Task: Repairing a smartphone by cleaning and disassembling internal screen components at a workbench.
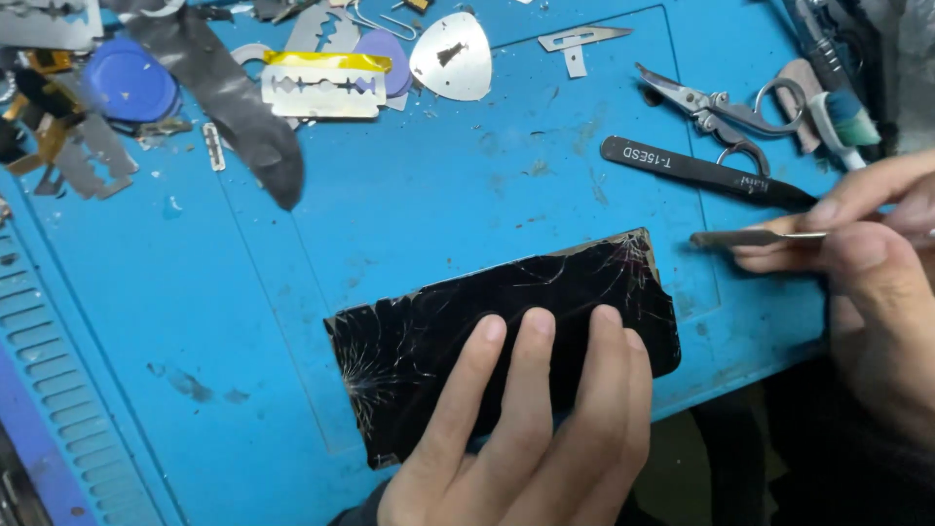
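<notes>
Repair workshop, blue work mat [409,195], tweezers [701,170], scissors [711,102], razor blade [321,93]

Phone screen [545,312] under the left hand [526,429]: black glass, glossy, badly cracked, web of fine fractures thickest at both ends, edges chipped and ragged. Blade tool [745,237] in the right hand [867,282]: thin bare metal, dull grey sheen. Tweezers [701,172]: matt black coated metal. Scissors [716,102]: polished steel, bright. Razor blade [321,93]: flat shiny steel, strip of glossy yellow tape along its top edge. Teardrop opening pick [453,56]: brushed metal, pale reflective. Round picks [127,80]: smooth blue-violet plastic. Black strip [234,107]: matt, soft-looking, slightly creased film or tape. Mat on the table [409,185]: blue rubbery surface, matt, scuffed and stained, ribbed along the left edge.
</notes>
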